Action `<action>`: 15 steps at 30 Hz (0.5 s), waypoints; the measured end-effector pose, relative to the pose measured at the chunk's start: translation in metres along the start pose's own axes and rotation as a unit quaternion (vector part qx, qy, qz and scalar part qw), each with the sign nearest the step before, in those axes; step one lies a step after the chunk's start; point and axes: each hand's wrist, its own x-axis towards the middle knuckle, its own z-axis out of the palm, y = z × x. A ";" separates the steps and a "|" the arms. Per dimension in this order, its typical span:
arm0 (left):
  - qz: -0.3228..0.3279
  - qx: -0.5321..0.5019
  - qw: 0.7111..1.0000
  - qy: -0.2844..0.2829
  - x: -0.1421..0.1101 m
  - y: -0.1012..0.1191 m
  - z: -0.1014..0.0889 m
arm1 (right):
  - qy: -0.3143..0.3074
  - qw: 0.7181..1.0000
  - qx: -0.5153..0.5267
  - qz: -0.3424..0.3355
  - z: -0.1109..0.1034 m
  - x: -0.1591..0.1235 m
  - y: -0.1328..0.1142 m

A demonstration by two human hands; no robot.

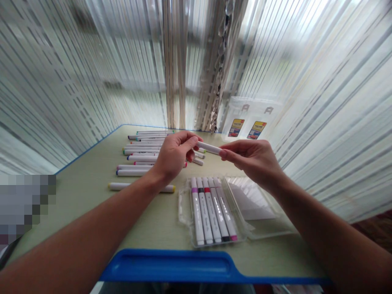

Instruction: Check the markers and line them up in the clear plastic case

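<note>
A white marker (210,148) is stretched between my two hands above the table. My left hand (176,154) is closed on its left end, and my right hand (252,158) pinches the right end; the fingers cover both tips. Below, a clear plastic case (185,210) lies open, its lid (269,229) folded out to the right. Several white markers (211,212) with purple, black, red and pink marks lie side by side in it. Behind and left of my left hand, more loose markers (137,158) lie in rows, partly hidden by the hand.
A yellow-ended marker (122,186) lies apart, under my left forearm. At the back right stands a clear case (241,118) with two labels. A string curtain (137,61) hangs behind the pale green table (76,196). A blue tray (171,265) runs along its front edge.
</note>
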 end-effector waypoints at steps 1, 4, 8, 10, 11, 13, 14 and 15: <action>0.001 -0.007 1.000 0.004 0.001 0.000 0.000 | -0.002 1.000 0.014 0.006 0.000 0.000 -0.001; 0.005 -0.026 1.000 0.007 0.003 0.000 -0.001 | -0.006 0.998 0.060 0.029 0.001 0.000 -0.002; -0.002 -0.046 0.999 0.011 0.004 0.001 -0.001 | -0.022 0.987 0.146 0.060 0.000 0.001 -0.001; -0.009 -0.051 0.998 0.018 0.003 0.003 -0.001 | -0.030 0.978 0.191 0.073 0.000 0.002 -0.002; -0.011 -0.052 0.998 0.022 0.003 0.003 -0.001 | -0.032 0.974 0.208 0.082 -0.001 0.002 -0.003; -0.013 -0.054 0.998 0.028 0.003 0.003 -0.001 | -0.031 0.967 0.232 0.097 -0.001 0.002 -0.005; -0.012 -0.056 0.998 0.029 0.003 0.002 -0.001 | -0.030 0.965 0.241 0.103 -0.002 0.002 -0.006; -0.009 -0.059 0.998 0.030 0.004 0.002 -0.002 | -0.028 0.962 0.249 0.106 -0.002 0.002 -0.006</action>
